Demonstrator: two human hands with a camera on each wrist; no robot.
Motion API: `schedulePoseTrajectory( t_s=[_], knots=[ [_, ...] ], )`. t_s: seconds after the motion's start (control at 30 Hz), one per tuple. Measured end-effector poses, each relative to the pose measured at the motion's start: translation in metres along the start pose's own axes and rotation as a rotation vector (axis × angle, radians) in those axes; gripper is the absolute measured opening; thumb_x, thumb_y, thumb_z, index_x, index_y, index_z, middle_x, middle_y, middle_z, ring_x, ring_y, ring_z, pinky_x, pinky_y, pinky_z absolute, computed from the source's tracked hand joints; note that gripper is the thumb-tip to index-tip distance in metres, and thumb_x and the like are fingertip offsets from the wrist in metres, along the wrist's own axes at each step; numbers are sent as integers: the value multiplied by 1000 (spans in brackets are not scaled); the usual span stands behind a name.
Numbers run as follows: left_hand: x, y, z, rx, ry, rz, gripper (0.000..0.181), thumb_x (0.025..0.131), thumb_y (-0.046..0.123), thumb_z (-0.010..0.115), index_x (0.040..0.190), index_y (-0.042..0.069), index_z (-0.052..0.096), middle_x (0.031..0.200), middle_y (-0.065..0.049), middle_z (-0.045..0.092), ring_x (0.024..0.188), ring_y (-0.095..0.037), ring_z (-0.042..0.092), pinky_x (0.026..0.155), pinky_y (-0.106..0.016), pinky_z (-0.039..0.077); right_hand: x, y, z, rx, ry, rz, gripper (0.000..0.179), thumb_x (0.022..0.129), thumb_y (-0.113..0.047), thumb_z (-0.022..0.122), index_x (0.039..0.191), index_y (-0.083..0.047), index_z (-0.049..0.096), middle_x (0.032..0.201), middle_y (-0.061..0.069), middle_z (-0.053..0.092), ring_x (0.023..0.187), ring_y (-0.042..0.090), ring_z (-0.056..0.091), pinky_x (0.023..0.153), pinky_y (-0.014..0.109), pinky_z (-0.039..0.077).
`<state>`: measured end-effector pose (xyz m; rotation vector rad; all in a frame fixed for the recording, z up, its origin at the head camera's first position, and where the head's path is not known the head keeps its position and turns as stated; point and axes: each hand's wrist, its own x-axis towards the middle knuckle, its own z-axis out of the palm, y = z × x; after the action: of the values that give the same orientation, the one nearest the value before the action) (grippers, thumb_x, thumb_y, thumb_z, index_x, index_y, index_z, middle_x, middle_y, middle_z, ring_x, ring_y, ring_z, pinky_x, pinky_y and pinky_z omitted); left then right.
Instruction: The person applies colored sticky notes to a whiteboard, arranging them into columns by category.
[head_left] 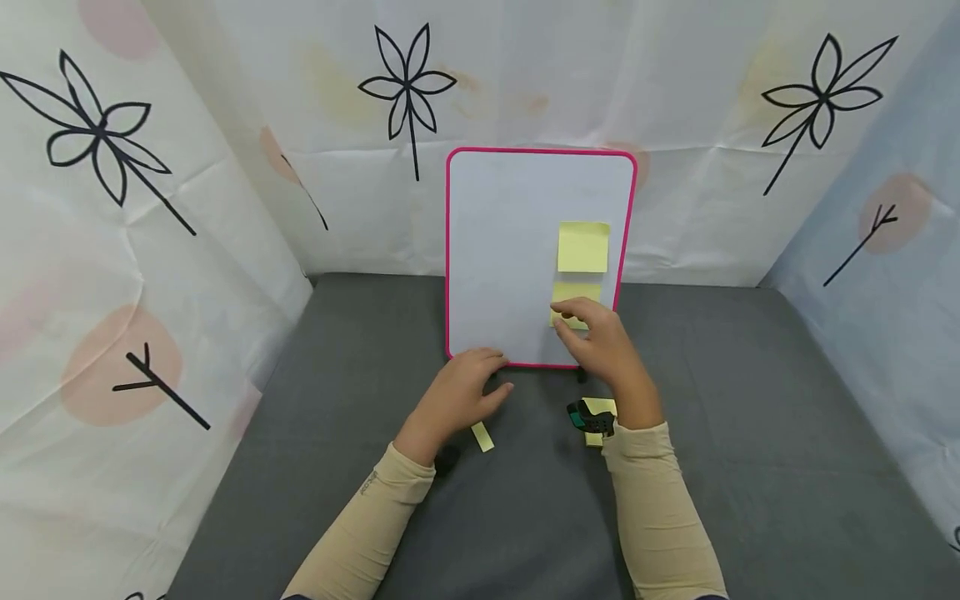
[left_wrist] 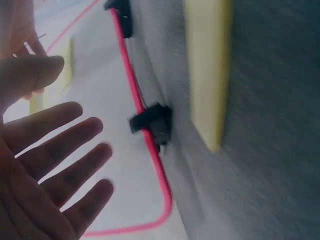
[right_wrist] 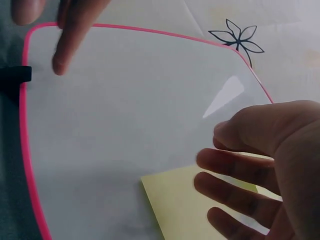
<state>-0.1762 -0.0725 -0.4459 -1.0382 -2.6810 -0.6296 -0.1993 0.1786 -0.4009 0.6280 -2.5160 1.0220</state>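
1. Two yellow squares, the upper sticky note (head_left: 583,247) and the lower sticky note (head_left: 576,291), are on the pink-framed whiteboard (head_left: 502,250), which stands on the dark grey table (head_left: 772,500). From the board's middle, the upper one is at three o'clock and the lower one between four and five o'clock; they are apart.

2. The right hand (head_left: 603,342) is at five o'clock of the board and hides a part of the lower sticky note. Its fingers are loosely bent, in the head view with a gap to the thumb, and I see no paper pinched there. Whether a fingertip touches the note, I cannot tell.

3. The left hand (head_left: 465,387) is at seven o'clock, near the board's bottom edge. The left wrist view shows its fingers straight and spread, holding nothing.

4. A narrow yellow strip (head_left: 483,437) lies at five o'clock from the left hand. More yellow paper (head_left: 600,406) lies at six o'clock from the right hand, partly covered by a small dark device (head_left: 587,418).

5. In my judgement, the step in hand is fixing the lower sticky note, which looks almost finished.

6. The next move probably calls for light pressing along its top edge, while the left hand steadies the board.
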Motion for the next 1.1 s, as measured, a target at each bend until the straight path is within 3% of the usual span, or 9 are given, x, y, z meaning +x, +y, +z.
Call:
schedulePoseTrajectory(
  t_s=[0.2,0.43,0.53,0.77,0.87,0.97,1.1],
  knots=[
    [-10,-8,-7,-10,-42,-58,35,90,27,69,116,3,70,113,-6,70,103,-18,66,90,-35,54,-1,-8,10,34,-136,-18,28,94,-15,66,118,-1,69,117,11,69,104,28,65,92,47,51],
    [-18,-14,-16,-7,-94,-112,39,88,27,73,117,1,69,110,-10,69,97,-21,66,86,-37,54,2,-20,26,79,-270,-90,28,91,-11,69,116,1,68,114,16,69,100,32,65,90,50,52],
    [-23,-17,-16,-32,-129,-143,42,86,28,75,118,3,69,111,-10,69,98,-20,65,87,-38,54,2,-23,33,83,-345,-82,28,90,-11,69,116,0,68,113,16,69,98,32,66,90,50,52],
    [-28,-23,-18,-83,-197,-218,48,80,33,81,116,4,69,114,-9,68,100,-18,64,88,-38,53,2,-29,46,74,-541,24,34,89,-17,73,120,-2,68,116,12,70,100,24,66,90,46,54],
    [-28,-23,-19,-84,-235,-239,39,80,36,81,102,6,72,96,-7,68,83,-15,62,75,-34,53,1,-30,50,67,-581,34,36,88,-17,73,120,-2,68,116,12,70,101,24,65,91,44,53],
    [-27,-21,-21,-86,-272,-269,28,79,38,81,81,13,69,73,-1,61,63,-11,52,58,-30,45,1,-31,52,63,-601,27,36,88,-15,74,120,-1,67,115,13,70,101,25,65,91,44,53],
    [-28,-19,-23,-113,-326,-313,32,78,38,82,65,19,60,58,6,50,52,-8,42,49,-27,35,0,-32,55,77,-636,21,37,87,-14,73,121,0,67,112,14,70,101,28,66,91,46,53]
  ],
)
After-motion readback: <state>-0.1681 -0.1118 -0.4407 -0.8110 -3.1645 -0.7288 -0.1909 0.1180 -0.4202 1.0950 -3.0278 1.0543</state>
